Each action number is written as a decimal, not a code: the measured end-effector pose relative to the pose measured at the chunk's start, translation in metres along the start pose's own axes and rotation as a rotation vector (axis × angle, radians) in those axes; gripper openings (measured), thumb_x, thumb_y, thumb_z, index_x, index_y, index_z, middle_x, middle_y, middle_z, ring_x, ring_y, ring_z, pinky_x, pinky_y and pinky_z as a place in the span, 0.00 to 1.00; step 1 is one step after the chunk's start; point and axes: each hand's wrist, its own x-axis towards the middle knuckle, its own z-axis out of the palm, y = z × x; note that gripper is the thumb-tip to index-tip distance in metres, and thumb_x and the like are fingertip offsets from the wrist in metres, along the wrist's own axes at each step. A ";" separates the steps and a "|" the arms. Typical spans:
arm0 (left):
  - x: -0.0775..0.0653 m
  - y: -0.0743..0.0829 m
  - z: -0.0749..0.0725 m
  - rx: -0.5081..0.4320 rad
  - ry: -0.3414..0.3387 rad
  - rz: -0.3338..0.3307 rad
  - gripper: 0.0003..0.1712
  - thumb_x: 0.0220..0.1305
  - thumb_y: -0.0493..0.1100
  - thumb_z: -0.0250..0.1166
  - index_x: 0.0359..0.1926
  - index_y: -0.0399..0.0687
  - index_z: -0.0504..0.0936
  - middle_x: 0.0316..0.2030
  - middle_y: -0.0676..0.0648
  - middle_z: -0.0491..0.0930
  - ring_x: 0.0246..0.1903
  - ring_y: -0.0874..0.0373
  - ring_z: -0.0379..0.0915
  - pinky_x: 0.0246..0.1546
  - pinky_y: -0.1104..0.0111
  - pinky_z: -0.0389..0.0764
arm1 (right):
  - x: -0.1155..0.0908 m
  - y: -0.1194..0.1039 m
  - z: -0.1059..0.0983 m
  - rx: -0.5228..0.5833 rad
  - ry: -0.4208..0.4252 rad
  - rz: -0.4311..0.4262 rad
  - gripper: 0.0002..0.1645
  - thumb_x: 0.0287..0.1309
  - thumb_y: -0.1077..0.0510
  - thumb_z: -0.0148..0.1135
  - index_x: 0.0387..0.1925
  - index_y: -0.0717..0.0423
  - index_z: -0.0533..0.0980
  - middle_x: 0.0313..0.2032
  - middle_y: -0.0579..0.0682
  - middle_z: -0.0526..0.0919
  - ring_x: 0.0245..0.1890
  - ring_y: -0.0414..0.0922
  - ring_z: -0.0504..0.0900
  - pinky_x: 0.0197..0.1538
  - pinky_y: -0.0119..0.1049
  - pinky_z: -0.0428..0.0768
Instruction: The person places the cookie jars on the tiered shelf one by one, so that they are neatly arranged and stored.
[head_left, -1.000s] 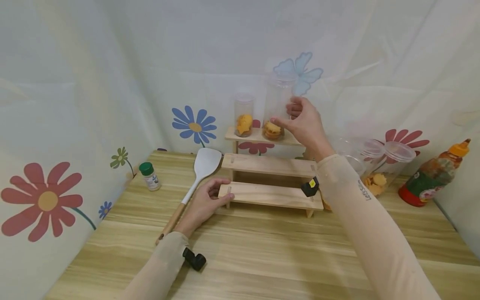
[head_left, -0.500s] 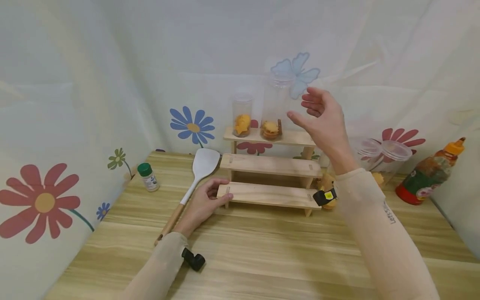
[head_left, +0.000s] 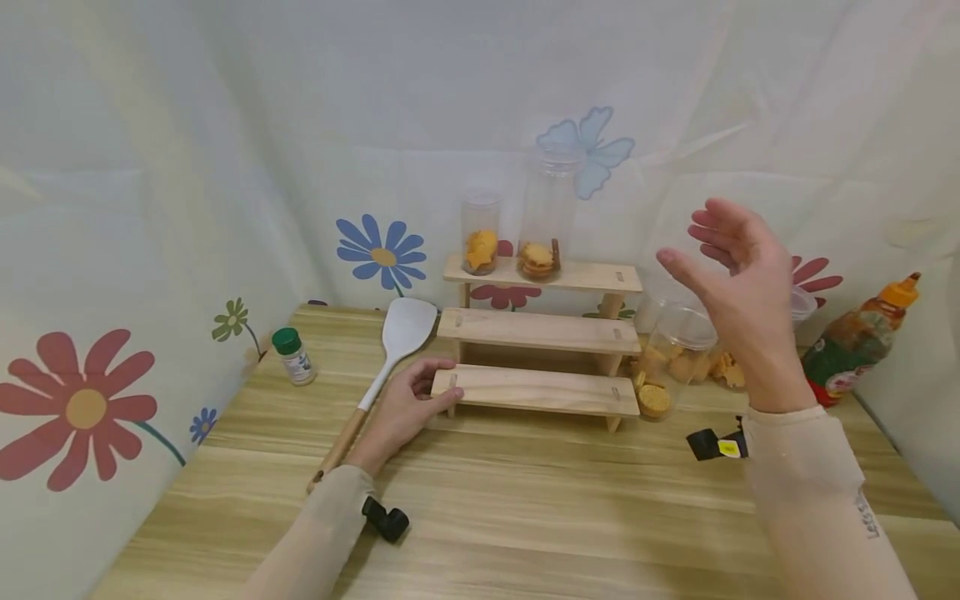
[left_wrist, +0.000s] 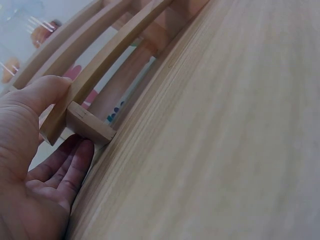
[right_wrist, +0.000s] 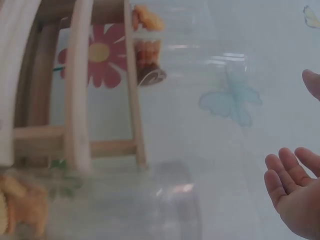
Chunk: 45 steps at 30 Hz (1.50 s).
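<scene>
A three-tier wooden step shelf [head_left: 536, 389] stands on the table. My left hand [head_left: 405, 410] holds the left end of its lowest step; in the left wrist view the thumb [left_wrist: 50, 92] lies against the board and the other fingers reach beside its leg. My right hand [head_left: 750, 292] hovers with nothing in it, fingers parted, in front of the clear jars on the right. A short clear jar [head_left: 481, 237] and a taller one [head_left: 546, 212], both with biscuits at the bottom, stand on the top step.
Right of the shelf stand several clear jars, the nearest jar [head_left: 671, 358] holding round biscuits. Farther right leans a sauce bottle [head_left: 855, 350] with an orange cap. Left lie a white-headed spatula [head_left: 408, 327] and a green-capped shaker [head_left: 294, 357]. A flowered curtain [head_left: 360, 183] hangs behind.
My right hand has let go of the taller jar on the top step and moved right, toward the other jars. The left hand stays at the lowest step.
</scene>
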 end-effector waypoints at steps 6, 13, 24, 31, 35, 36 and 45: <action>0.000 0.001 0.000 0.000 0.005 0.002 0.28 0.69 0.46 0.82 0.66 0.52 0.85 0.58 0.42 0.87 0.52 0.51 0.83 0.51 0.68 0.83 | -0.021 0.035 -0.018 -0.037 0.014 0.075 0.46 0.68 0.53 0.81 0.82 0.44 0.70 0.73 0.47 0.80 0.70 0.42 0.79 0.66 0.20 0.75; 0.000 -0.001 0.000 -0.030 0.000 0.030 0.27 0.69 0.42 0.81 0.67 0.46 0.85 0.56 0.40 0.87 0.50 0.52 0.83 0.50 0.70 0.83 | -0.040 0.073 -0.020 -0.053 0.017 0.120 0.48 0.68 0.55 0.81 0.83 0.45 0.68 0.74 0.51 0.79 0.71 0.44 0.77 0.67 0.19 0.74; 0.001 -0.001 0.001 -0.017 0.008 0.042 0.27 0.69 0.42 0.82 0.66 0.48 0.86 0.55 0.39 0.88 0.49 0.52 0.83 0.48 0.70 0.83 | -0.058 0.097 -0.009 -0.056 0.006 0.183 0.54 0.66 0.54 0.83 0.85 0.50 0.64 0.77 0.56 0.74 0.71 0.44 0.75 0.68 0.20 0.72; -0.001 -0.001 0.000 -0.014 0.006 0.034 0.27 0.69 0.41 0.82 0.66 0.47 0.86 0.56 0.40 0.87 0.49 0.52 0.83 0.48 0.70 0.84 | -0.062 0.104 -0.003 -0.087 0.000 0.209 0.54 0.66 0.52 0.84 0.85 0.53 0.65 0.76 0.59 0.75 0.73 0.51 0.77 0.64 0.19 0.75; 0.000 -0.002 0.000 -0.015 0.003 0.027 0.27 0.69 0.41 0.82 0.66 0.47 0.85 0.56 0.40 0.87 0.50 0.52 0.84 0.48 0.70 0.84 | -0.062 0.108 -0.003 -0.103 -0.011 0.220 0.55 0.65 0.51 0.84 0.85 0.53 0.64 0.77 0.62 0.75 0.74 0.52 0.77 0.64 0.20 0.75; 0.000 -0.002 0.000 -0.014 0.002 0.027 0.27 0.69 0.41 0.82 0.66 0.47 0.85 0.56 0.40 0.87 0.50 0.52 0.84 0.48 0.70 0.84 | -0.063 0.108 -0.003 -0.107 -0.014 0.222 0.56 0.65 0.51 0.84 0.85 0.53 0.64 0.77 0.62 0.75 0.74 0.51 0.77 0.63 0.20 0.76; 0.001 -0.003 0.000 -0.014 0.006 0.037 0.27 0.69 0.44 0.82 0.66 0.48 0.86 0.56 0.40 0.88 0.51 0.50 0.83 0.50 0.70 0.83 | -0.063 0.110 -0.005 -0.157 -0.052 0.245 0.55 0.65 0.46 0.84 0.84 0.54 0.65 0.74 0.60 0.79 0.65 0.41 0.81 0.52 0.15 0.75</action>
